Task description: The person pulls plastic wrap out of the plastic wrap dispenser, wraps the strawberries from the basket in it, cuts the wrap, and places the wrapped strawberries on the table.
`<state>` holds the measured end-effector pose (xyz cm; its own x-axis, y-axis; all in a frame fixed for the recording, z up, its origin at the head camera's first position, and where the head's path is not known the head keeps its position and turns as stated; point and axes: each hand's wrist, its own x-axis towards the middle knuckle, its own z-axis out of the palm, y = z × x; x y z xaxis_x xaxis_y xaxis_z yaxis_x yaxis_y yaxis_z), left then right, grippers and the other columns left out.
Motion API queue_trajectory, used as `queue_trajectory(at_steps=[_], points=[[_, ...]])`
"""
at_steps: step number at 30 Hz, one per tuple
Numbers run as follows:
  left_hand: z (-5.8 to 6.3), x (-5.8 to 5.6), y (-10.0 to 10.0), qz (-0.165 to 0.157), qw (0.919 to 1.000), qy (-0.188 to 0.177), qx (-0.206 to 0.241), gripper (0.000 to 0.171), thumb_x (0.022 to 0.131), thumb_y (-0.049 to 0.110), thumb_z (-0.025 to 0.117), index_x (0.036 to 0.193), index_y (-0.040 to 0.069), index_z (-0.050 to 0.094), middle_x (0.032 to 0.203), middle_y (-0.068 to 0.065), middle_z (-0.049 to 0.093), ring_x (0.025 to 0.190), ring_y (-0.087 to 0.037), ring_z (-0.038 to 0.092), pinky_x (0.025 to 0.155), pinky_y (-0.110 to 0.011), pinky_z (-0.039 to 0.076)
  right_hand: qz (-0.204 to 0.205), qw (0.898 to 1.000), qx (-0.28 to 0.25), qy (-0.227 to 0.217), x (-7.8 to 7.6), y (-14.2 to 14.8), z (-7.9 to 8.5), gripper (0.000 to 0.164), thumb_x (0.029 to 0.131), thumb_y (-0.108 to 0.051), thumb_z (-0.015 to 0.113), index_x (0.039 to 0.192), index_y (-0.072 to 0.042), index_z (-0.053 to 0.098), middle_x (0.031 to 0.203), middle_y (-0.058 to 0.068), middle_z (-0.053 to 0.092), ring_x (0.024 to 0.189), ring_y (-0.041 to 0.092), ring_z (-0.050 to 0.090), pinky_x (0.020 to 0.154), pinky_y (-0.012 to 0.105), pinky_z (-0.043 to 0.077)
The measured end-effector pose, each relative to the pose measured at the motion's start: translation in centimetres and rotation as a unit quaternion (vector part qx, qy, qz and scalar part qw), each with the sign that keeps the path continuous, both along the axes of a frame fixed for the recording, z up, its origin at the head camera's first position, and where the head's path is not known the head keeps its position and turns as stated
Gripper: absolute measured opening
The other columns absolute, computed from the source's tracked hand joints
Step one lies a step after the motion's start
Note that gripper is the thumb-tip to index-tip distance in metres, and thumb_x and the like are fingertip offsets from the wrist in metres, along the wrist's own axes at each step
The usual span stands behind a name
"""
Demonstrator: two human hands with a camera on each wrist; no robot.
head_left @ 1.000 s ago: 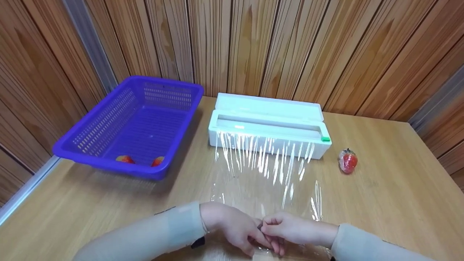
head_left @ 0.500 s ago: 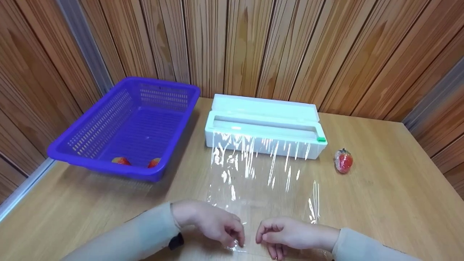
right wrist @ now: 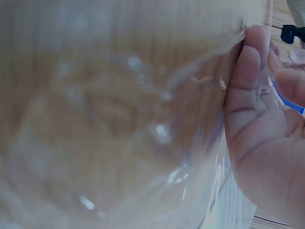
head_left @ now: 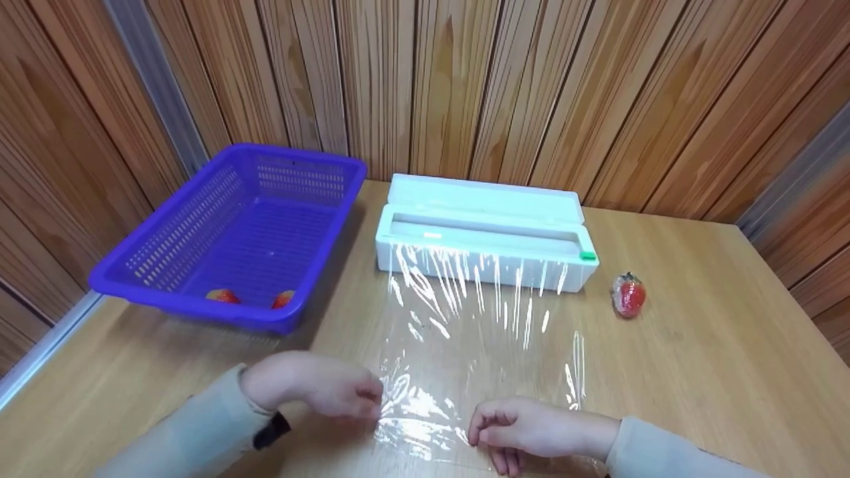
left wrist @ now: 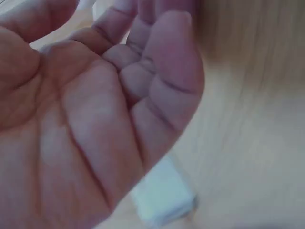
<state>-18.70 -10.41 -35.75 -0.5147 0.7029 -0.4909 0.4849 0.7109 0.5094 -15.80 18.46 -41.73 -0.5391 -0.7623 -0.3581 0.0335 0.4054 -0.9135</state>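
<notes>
Clear cling film [head_left: 451, 372] stretches from a white cling film box [head_left: 488, 259] toward the near side of the table. My left hand [head_left: 315, 388] pinches the film's left edge near its front corner, where bright creases fan out. Farther right, my right hand [head_left: 531, 428] holds the front part of the film between curled fingers. In the right wrist view the film [right wrist: 143, 124] hangs from the fingertips beside my right hand [right wrist: 267, 119]. The left wrist view shows the palm of my left hand [left wrist: 81, 119]; its fingertips are cut off there.
A purple plastic basket [head_left: 332, 245] stands at the left, with two red-and-yellow strawberries [head_left: 224, 296] visible inside. A strawberry [head_left: 629, 295], apparently wrapped in film, lies right of the box. The box lid [head_left: 485, 199] is raised. A wood-panel wall [head_left: 451, 86] closes the back.
My hands were together at the front of the film. The left hand has since moved left and slightly away from me, spreading the film; the right hand has stayed nearly in place.
</notes>
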Motion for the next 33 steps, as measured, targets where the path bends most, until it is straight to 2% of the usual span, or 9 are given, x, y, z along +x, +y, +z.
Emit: queue_trajectory(at_steps=[4,7,11,14,17,20,25,28,33], points=[[3.0,-0.6,-2.3,0.067,0.9897,0.059,0.111,0.014,0.089,0.025,0.047,0.090,0.018,0.058,0.078,0.005,0.058,0.070,-0.007,0.054,0.064,-0.020,0.046,-0.001,1.000,0.000,0.005,0.1,0.0,-0.1,0.020,0.091,-0.016,0.044,0.096,0.001,0.052,0.069,0.039,0.050,0.048,0.007,0.051,0.044,0.015,0.041],[5.1,-1.5,-4.2,0.134,0.9672,0.143,0.161,0.013,0.089,0.024,0.048,0.093,0.019,0.059,0.084,0.003,0.059,0.075,-0.010,0.055,0.069,-0.025,0.048,0.000,1.000,0.000,0.008,0.0,0.0,-0.1,0.020,0.091,-0.017,0.044,0.096,0.000,0.053,0.070,0.040,0.050,0.048,0.007,0.051,0.043,0.016,0.042],[5.8,-3.6,-6.6,0.207,0.9280,0.265,0.159,0.014,0.088,0.018,0.050,0.095,0.011,0.060,0.090,-0.004,0.057,0.084,-0.018,0.053,0.078,-0.036,0.044,0.003,1.000,0.005,0.009,-0.1,0.1,0.1,0.021,0.090,-0.020,0.045,0.096,-0.001,0.053,0.070,0.039,0.050,0.048,0.006,0.051,0.044,0.016,0.042],[5.1,-5.3,-8.7,0.256,0.9151,0.285,0.125,0.022,0.088,0.019,0.048,0.103,0.005,0.057,0.104,-0.014,0.052,0.102,-0.031,0.045,0.089,-0.046,0.035,0.000,1.000,0.009,0.007,0.0,0.1,0.1,0.021,0.090,-0.021,0.045,0.095,-0.003,0.054,0.071,0.039,0.051,0.048,0.006,0.051,0.044,0.016,0.042],[4.0,-6.6,-10.3,0.292,0.9187,0.255,0.077,0.035,0.090,0.026,0.044,0.116,0.003,0.050,0.121,-0.023,0.041,0.113,-0.042,0.032,0.094,-0.055,0.025,-0.001,1.000,0.007,0.006,0.0,0.0,0.1,0.021,0.090,-0.021,0.046,0.095,-0.002,0.054,0.072,0.040,0.051,0.049,0.006,0.051,0.044,0.016,0.041],[3.0,-7.5,-11.2,0.297,0.9270,0.226,0.035,0.043,0.091,0.032,0.040,0.123,0.003,0.044,0.129,-0.026,0.032,0.115,-0.048,0.027,0.094,-0.060,0.023,-0.003,1.000,0.006,0.006,0.1,0.0,0.1,0.021,0.090,-0.020,0.045,0.095,-0.001,0.054,0.072,0.040,0.050,0.048,0.006,0.051,0.043,0.015,0.040],[1.9,-8.3,-11.4,0.238,0.9501,0.201,-0.009,0.041,0.092,0.030,0.039,0.122,0.002,0.048,0.126,-0.029,0.038,0.115,-0.051,0.033,0.094,-0.060,0.027,-0.008,1.000,0.006,0.000,0.2,-0.1,0.1,0.022,0.090,-0.020,0.045,0.095,0.000,0.054,0.072,0.041,0.050,0.048,0.005,0.051,0.044,0.016,0.039],[1.5,-8.5,-11.3,0.198,0.9651,0.170,-0.022,0.036,0.091,0.027,0.040,0.114,0.004,0.054,0.111,-0.020,0.053,0.107,-0.038,0.046,0.091,-0.051,0.035,-0.007,1.000,0.004,-0.003,0.1,0.0,0.0,0.023,0.090,-0.020,0.045,0.095,0.000,0.053,0.072,0.042,0.049,0.048,0.005,0.051,0.044,0.016,0.039],[1.2,-8.9,-11.2,0.167,0.9751,0.142,-0.036,0.032,0.086,0.023,0.046,0.112,0.008,0.057,0.113,-0.014,0.058,0.108,-0.032,0.049,0.092,-0.047,0.037,-0.006,1.000,0.000,-0.003,0.0,0.0,0.0,0.022,0.090,-0.018,0.045,0.095,0.002,0.053,0.071,0.041,0.049,0.048,0.005,0.051,0.044,0.016,0.039]])
